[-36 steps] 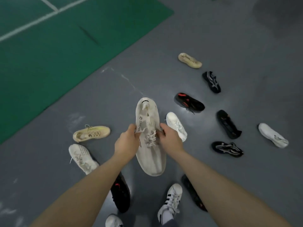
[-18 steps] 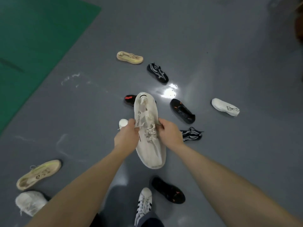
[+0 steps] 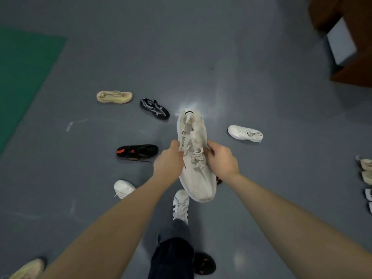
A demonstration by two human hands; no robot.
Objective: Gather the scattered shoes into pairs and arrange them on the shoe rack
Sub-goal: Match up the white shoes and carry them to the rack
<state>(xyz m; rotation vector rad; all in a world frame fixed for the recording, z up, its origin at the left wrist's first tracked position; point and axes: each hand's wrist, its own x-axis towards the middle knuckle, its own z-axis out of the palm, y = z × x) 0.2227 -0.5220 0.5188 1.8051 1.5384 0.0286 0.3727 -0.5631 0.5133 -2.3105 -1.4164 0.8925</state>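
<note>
Brown wooden rack (image 3: 350, 63) sits far up-right of the hands, well apart. Cream knit sneaker (image 3: 196, 158) is held between both, long axis pointing away, toe toward the body. Left hand (image 3: 168, 162) and right hand (image 3: 222, 160) each pinch a collar side; right is nearer the rack.

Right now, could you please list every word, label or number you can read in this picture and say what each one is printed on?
Heel pull tab of the cream knit sneaker: short black lettering, too blurred to read.
Side of the same sneaker, by the left hand: lines of small black print, too small to read.
Below it: a short run of red print, unreadable.
Nothing else readable; the right hand covers the other side.
</note>
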